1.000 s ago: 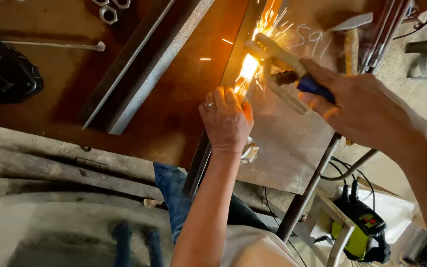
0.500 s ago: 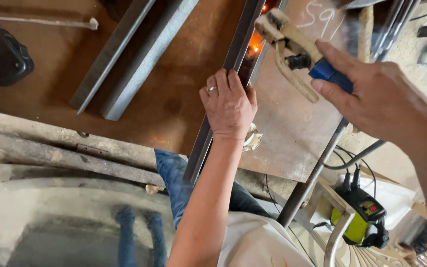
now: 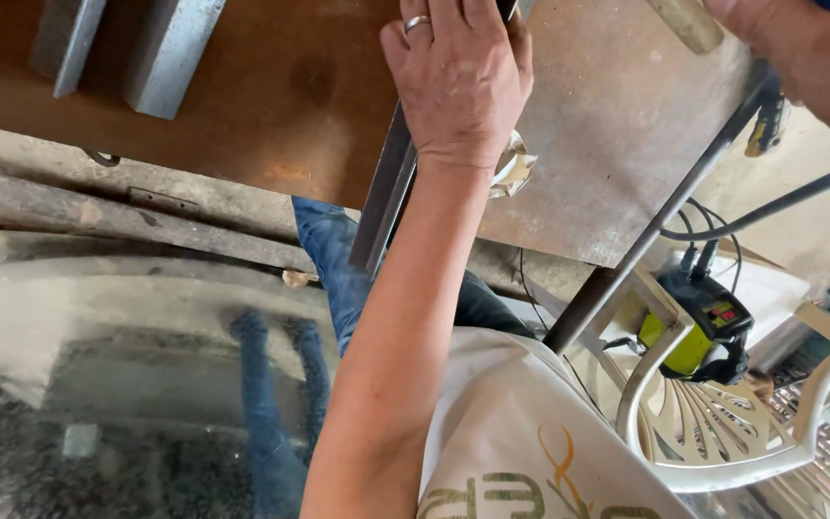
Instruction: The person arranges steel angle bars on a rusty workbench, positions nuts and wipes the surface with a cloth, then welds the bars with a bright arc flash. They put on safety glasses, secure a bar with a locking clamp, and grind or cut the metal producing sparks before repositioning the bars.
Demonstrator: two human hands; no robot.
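Pressing flat, L hand on steel bar, grip open; R hand grip unclear, welder nearby.

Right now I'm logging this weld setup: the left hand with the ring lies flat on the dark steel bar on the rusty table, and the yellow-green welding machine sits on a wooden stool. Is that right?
Not quite. The yellow-green welding machine sits on a white plastic chair, not a wooden stool, as the head view shows. The rest holds: the left hand, ring on a finger, lies flat on the dark steel bar on the rusty table.
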